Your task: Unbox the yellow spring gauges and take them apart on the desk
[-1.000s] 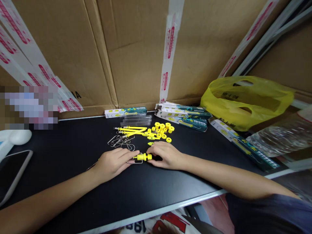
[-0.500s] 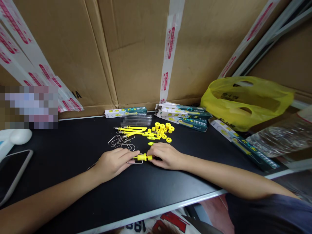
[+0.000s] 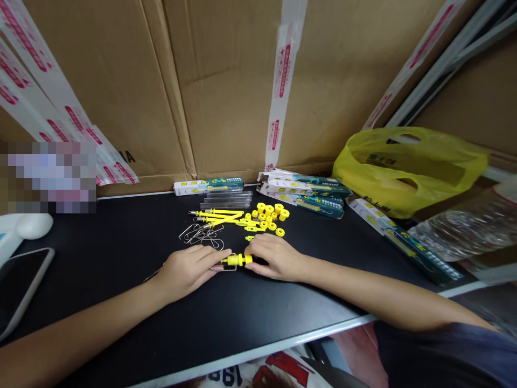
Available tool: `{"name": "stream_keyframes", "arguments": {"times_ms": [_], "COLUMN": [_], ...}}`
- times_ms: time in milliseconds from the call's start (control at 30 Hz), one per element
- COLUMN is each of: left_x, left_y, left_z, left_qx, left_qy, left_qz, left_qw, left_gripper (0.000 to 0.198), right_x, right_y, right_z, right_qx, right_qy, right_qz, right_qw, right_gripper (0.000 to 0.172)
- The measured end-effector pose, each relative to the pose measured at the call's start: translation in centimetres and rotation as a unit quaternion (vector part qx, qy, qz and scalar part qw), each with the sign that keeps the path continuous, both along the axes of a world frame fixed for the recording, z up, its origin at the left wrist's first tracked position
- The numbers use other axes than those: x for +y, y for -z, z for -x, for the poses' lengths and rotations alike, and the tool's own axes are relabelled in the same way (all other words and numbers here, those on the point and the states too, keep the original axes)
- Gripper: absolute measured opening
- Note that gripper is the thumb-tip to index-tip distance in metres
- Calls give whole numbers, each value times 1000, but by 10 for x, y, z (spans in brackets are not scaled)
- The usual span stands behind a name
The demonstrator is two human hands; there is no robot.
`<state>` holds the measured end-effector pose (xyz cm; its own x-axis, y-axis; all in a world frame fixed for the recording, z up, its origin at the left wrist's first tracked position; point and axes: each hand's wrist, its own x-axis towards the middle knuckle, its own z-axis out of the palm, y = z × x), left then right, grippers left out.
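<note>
Close to the table's middle, my left hand (image 3: 189, 272) pinches a bent metal wire frame (image 3: 233, 270) and the left end of a yellow plastic piece (image 3: 233, 261). This spool-shaped piece lies across the wire, between my two hands. My right hand (image 3: 274, 257) is closed on its right end, with thumb and fingers at a yellow cap (image 3: 248, 260). The fingers partly hide both ends. Just beyond lie loose bent wires (image 3: 204, 234), yellow rods with metal tips (image 3: 220, 218), and several yellow caps and rings (image 3: 269, 211).
Clear plastic tubes (image 3: 226, 199) lie behind the yellow parts. Printed boxes (image 3: 302, 188) stand along the cardboard wall (image 3: 226, 97). A yellow plastic bag (image 3: 371, 183), another box (image 3: 404, 240) and a clear bottle (image 3: 452, 226) are at right. A phone (image 3: 24, 285) lies at left.
My right fingers have shifted slightly at the yellow cap, which shows more plainly between them now. My left hand has stayed nearly still.
</note>
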<state>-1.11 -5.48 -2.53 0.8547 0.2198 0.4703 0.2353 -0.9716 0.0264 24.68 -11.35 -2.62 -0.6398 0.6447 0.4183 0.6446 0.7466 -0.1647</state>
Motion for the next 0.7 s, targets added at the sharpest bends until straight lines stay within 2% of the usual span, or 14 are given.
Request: {"name": "stream_keyframes", "arguments": {"times_ms": [67, 233, 433, 700], "left_x": [0, 1, 0, 1], "left_y": [0, 0, 0, 1], "left_z": [0, -1, -1, 0], "left_qx": [1, -3, -6, -2], "left_qy": [-1, 0, -1, -1], "left_qz": [2, -1, 0, 4], "left_qw": [1000, 1000, 1000, 1000], "left_gripper": [34, 34, 34, 35], "right_x": [-1, -1, 0, -2], "right_y": [1, 0, 0, -1], "right_z": [0, 0, 0, 1], "right_qx": [16, 18, 9, 71], "right_qy": [-2, 13, -3, -18], "right_qz": [2, 14, -6, -14], "right_qw": [1000, 1000, 1000, 997], "right_gripper": [18, 31, 19, 7]}}
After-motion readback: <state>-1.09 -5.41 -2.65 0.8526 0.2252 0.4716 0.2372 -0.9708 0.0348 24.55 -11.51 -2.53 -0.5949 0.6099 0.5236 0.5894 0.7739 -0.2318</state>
